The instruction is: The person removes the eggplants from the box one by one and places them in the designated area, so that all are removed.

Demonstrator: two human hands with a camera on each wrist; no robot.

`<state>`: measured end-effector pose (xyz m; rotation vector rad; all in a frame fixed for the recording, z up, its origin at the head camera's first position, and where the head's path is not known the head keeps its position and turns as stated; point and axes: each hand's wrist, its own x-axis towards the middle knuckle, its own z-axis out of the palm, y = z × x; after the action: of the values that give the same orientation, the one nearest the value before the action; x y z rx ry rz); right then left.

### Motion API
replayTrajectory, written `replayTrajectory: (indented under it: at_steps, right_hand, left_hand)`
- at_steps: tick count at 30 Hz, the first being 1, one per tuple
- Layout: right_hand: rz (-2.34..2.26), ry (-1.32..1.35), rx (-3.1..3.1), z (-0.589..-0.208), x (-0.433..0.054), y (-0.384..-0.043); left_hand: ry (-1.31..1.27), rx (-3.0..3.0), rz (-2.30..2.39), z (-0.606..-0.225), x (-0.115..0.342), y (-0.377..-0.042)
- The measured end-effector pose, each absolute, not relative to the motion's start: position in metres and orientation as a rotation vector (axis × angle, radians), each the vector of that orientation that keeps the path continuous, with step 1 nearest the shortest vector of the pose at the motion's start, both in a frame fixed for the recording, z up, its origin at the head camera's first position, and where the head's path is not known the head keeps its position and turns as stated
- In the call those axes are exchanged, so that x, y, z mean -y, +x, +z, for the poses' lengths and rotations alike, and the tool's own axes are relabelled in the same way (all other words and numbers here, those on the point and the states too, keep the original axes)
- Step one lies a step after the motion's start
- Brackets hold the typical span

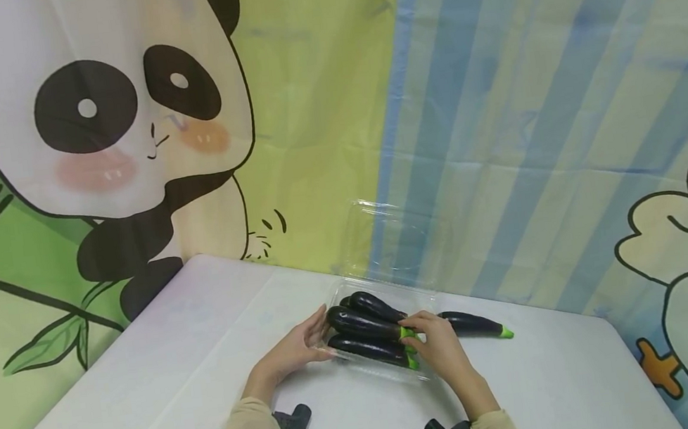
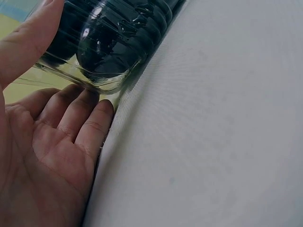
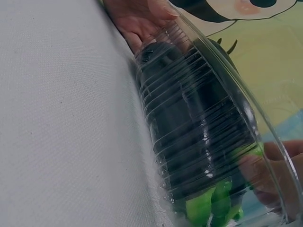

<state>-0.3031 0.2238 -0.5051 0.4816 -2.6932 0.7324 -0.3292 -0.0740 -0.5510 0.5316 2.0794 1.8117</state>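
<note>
A clear plastic container with ribbed walls holds several dark eggplants with green stem ends. My left hand grips its left end, thumb up at the rim and fingers against the outer wall in the left wrist view. With thumb and fingers, my right hand pinches the green stem of the upper eggplant, which lies over the others. Below it in the head view lies a front eggplant; behind it is another eggplant. Through the ribbed wall, the right wrist view shows the eggplants' dark bodies.
The container's hinged clear lid stands raised at the back. One loose eggplant lies on the white table to the right of the container. A cartoon-printed curtain hangs right behind the table's far edge.
</note>
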Motion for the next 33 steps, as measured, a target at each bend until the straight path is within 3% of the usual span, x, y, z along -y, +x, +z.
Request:
replayTrajectory:
  at_steps: [33]
  right_hand:
    - [1.022, 0.535, 2.61, -0.5076, -0.2278, -0.3062]
  left_hand:
    - [0.556, -2.124, 1.794, -0.5472, 0.0715, -0.3271]
